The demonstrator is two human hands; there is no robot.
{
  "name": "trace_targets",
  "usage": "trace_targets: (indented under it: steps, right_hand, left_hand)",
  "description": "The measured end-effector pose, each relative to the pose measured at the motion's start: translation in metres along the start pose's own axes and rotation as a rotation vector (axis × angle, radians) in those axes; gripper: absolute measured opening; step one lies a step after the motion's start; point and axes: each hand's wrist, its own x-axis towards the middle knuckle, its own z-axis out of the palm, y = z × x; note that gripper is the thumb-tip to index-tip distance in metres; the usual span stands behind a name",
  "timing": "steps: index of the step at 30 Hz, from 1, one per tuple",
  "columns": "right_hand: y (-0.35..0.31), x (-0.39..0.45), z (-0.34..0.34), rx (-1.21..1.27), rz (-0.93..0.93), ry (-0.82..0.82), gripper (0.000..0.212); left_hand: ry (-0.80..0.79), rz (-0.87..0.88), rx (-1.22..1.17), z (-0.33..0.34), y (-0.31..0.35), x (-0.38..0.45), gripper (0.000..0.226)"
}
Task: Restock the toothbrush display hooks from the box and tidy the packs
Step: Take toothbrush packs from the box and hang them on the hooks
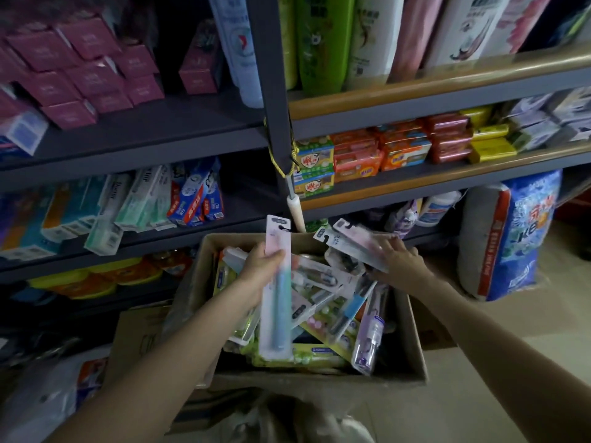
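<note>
Your left hand grips a long toothbrush pack above the cardboard box, its hang-hole end pointing up toward the shelves. Your right hand holds a pink pack lying sideways over the far end of the box. No display hooks show here, so you will need to look up.

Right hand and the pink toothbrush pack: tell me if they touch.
Touching. The head view shows the right hand with its fingers lying over the pink toothbrush pack at the far edge of the box, no gap between them.
</note>
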Motion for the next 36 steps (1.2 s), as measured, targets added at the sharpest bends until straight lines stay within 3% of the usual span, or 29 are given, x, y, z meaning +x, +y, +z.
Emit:
trace_targets:
  steps: [4, 9, 14, 19, 22, 25, 28, 31, 36]
  right_hand:
    - [-0.017, -0.020, 0.017, -0.074, -0.103, 0.107, 0.053]
    - [-0.069, -0.053, -0.015, 0.579, -0.219, 0.046, 0.030]
    - [-0.157, -0.085, -0.035, 0.780, -0.402, 0.047, 0.010]
    - [-0.240, -0.116, -0.025, 0.885, -0.457, 0.021, 0.018]
    - [-0.293, -0.135, -0.018, 0.885, -0.497, -0.004, 0.014]
    - [-0.335, -0.147, -0.013, 0.819, -0.500, 0.085, 0.027]
    - [-0.360, -0.154, -0.022, 0.928, -0.347, 0.178, 0.036]
    - [-0.374, -0.166, -0.043, 1.199, -0.320, 0.043, 0.023]
    - [-0.400, -0.172, -0.076, 1.355, -0.301, -0.149, 0.030]
  left_hand:
    - [-0.014, 0.034, 0.085, -0.015, -0.004, -0.008, 0.023]
    - [-0.030, 0.047, 0.139, -0.043, -0.005, -0.016, 0.024]
    - [0.060, 0.163, 0.009, -0.087, 0.001, -0.041, 0.012]
    - [-0.037, 0.162, -0.326, -0.160, 0.008, -0.087, 0.014]
    - [-0.052, 0.220, -0.322, -0.206, 0.007, -0.109, 0.016]
    - [0.018, 0.309, -0.271, -0.253, 0.009, -0.127, 0.017]
    - [0.105, 0.380, -0.229, -0.299, 0.018, -0.138, 0.014]
    - [0.144, 0.472, -0.116, -0.333, 0.031, -0.145, 0.013]
    - [0.152, 0.546, -0.020, -0.346, 0.054, -0.150, 0.031]
